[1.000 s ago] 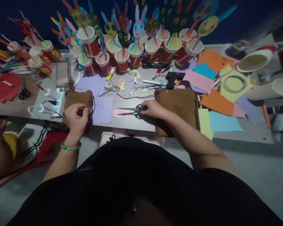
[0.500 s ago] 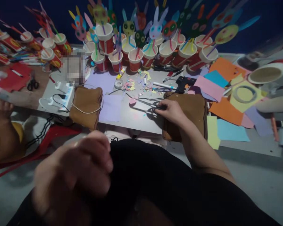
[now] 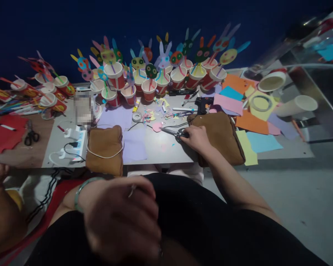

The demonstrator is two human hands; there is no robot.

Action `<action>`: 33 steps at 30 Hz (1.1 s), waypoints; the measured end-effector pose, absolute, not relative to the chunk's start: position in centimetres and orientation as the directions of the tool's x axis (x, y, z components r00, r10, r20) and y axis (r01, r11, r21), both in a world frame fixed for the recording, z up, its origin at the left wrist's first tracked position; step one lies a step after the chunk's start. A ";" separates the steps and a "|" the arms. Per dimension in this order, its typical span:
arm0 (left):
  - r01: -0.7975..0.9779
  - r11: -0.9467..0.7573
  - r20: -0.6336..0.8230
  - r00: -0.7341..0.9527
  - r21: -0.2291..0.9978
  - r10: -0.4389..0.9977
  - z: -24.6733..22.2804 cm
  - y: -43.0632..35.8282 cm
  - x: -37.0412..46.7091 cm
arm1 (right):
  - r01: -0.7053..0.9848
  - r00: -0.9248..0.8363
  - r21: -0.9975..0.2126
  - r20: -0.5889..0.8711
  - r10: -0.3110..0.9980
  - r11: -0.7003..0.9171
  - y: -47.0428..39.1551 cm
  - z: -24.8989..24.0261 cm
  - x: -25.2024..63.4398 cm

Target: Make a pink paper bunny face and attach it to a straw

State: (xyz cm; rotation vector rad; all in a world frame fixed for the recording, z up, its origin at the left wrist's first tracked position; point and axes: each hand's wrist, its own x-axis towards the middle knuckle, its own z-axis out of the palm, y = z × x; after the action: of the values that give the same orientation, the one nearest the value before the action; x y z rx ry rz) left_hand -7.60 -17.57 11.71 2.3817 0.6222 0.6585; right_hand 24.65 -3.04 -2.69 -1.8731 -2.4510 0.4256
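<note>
My right hand is wrapped round the handles of black-handled scissors, low over the table beside a brown cushion. The blades point left, their tips by a small pink paper piece. Close to the camera and blurred, my left hand is raised in front of my body, fingers curled, with a ring and a green bangle. Whether it holds anything is hidden. A purple sheet lies left of the scissors.
Red-and-white paper cups with paper rabbit heads on straws line the back. At the left are a power strip, another brown cushion and a person's arm. Coloured paper, a glue gun and cardboard tubes lie right.
The view has shifted. My left hand has moved right in front of my body, and its bangle now shows. My right hand still grips the scissors, whose blades look nearer together.
</note>
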 end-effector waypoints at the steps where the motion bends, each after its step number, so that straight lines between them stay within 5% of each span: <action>1: 0.231 -0.733 0.309 0.795 0.640 0.521 11.2 -16.1 -7.1 | 0.946 -0.278 -0.218 -0.156 0.948 0.241 -3.0 -2.6 24.5; 3: 0.304 -0.730 0.252 0.800 0.612 0.544 9.4 -12.3 -6.0 | 0.951 -0.277 -0.189 -0.182 0.944 0.243 -3.0 -2.3 24.2; 6: 0.636 -0.692 0.087 0.712 0.340 0.697 5.2 -6.8 -4.2 | 0.958 -0.278 -0.136 -0.213 0.937 0.253 -3.1 -1.6 23.9; 10: 0.737 -0.658 -0.052 0.671 0.154 0.740 0.3 -3.1 -1.8 | 0.956 -0.292 -0.089 -0.227 0.929 0.278 -3.3 -1.0 23.8; 21: 0.814 -0.561 -0.008 0.569 0.153 0.823 -3.2 -2.2 -0.3 | 0.918 -0.374 -0.153 -0.035 0.927 0.365 -4.5 -1.7 26.5; 27: 0.846 -0.484 0.051 0.485 0.225 0.873 -3.6 -1.8 -0.7 | 0.953 -0.142 -0.242 0.174 0.974 0.182 -4.9 -2.7 30.9; 33: 0.831 -0.395 0.189 0.347 0.391 0.919 -2.8 -1.9 -2.3 | 0.931 0.176 -0.343 0.120 0.977 -0.126 -5.0 -4.0 34.6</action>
State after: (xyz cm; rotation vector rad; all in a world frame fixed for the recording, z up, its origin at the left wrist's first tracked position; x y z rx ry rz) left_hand -2.29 -1.87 -2.78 2.3838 1.5782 0.5613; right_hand 34.65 -5.02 -4.04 -2.1209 -1.8113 0.1903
